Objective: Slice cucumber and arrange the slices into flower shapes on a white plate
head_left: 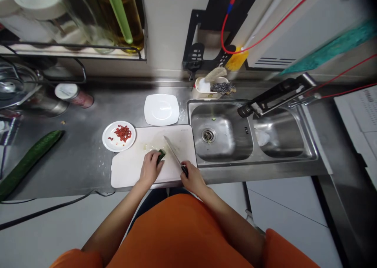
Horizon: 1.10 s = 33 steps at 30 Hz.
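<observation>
My left hand (150, 166) grips a short piece of cucumber (161, 155) on the white cutting board (129, 174), its fingers curled over the dark green skin. My right hand (193, 177) is wrapped round the black handle of a kitchen knife (173, 150). The blade points away and to the left, a little right of the cucumber piece and apart from it. Wet, pale bits lie on the board around the blade. A round white plate (107, 139) with chopped red pieces (123, 133) stands at the board's upper left corner.
A square white plate (161, 109) stands behind the board. To the right is a double steel sink (226, 142) with a black faucet (265, 97). A whole cucumber (32, 158) lies far left; a lidded jar (75, 95) stands behind it. A rack with bottles (118, 17) hangs above.
</observation>
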Tool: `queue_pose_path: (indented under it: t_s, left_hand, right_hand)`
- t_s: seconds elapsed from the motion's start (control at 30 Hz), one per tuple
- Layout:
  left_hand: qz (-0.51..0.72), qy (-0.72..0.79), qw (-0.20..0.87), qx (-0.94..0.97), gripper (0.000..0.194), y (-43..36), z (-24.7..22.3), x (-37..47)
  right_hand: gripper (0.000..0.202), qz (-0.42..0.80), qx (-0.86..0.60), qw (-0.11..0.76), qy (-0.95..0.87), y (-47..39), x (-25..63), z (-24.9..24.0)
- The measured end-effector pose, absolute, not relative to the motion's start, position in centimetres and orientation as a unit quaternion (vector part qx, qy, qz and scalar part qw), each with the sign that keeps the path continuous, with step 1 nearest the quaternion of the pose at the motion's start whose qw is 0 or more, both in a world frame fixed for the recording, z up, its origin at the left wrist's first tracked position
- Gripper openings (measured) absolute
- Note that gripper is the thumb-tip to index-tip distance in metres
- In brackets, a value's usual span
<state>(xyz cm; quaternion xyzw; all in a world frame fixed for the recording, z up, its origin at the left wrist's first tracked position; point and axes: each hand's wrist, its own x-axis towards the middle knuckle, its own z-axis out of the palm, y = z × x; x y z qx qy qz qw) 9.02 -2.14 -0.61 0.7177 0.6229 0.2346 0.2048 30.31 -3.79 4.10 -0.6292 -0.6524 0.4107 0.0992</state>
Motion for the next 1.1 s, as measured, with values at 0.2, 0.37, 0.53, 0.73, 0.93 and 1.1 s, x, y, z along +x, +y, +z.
queue_pose_path:
  t_s: [0.2, 0.37, 0.53, 0.73, 0.93, 1.1]
  left_hand:
    - [0.24, 0.627, 0.264, 0.692, 0.033, -1.8, -0.5, 8.9]
    - [0.223, 0.628, 0.225, 0.711, 0.031, -2.1, -0.1, 8.8]
    - [0.208, 0.626, 0.203, 0.723, 0.029, -2.2, -0.3, 9.1]
    - [0.218, 0.617, 0.195, 0.731, 0.03, -2.2, -0.7, 8.8]
    - [0.241, 0.617, 0.208, 0.719, 0.032, -2.3, -0.8, 9.3]
    - [0.265, 0.599, 0.195, 0.73, 0.031, -2.5, -1.1, 9.3]
  right_hand:
    - [0.036, 0.418, -0.617, 0.073, -0.663, -3.5, 30.6, 4.3]
    - [0.035, 0.416, -0.612, 0.025, -0.672, -3.1, 30.4, 4.8]
    - [0.031, 0.377, -0.626, -0.095, -0.676, -2.2, 29.7, 5.4]
    - [0.033, 0.332, -0.604, -0.138, -0.711, -1.1, 28.9, 5.7]
    - [0.052, 0.335, -0.576, -0.152, -0.73, -0.8, 28.3, 6.2]
    - [0.047, 0.34, -0.569, -0.197, -0.722, -0.2, 27.7, 6.3]
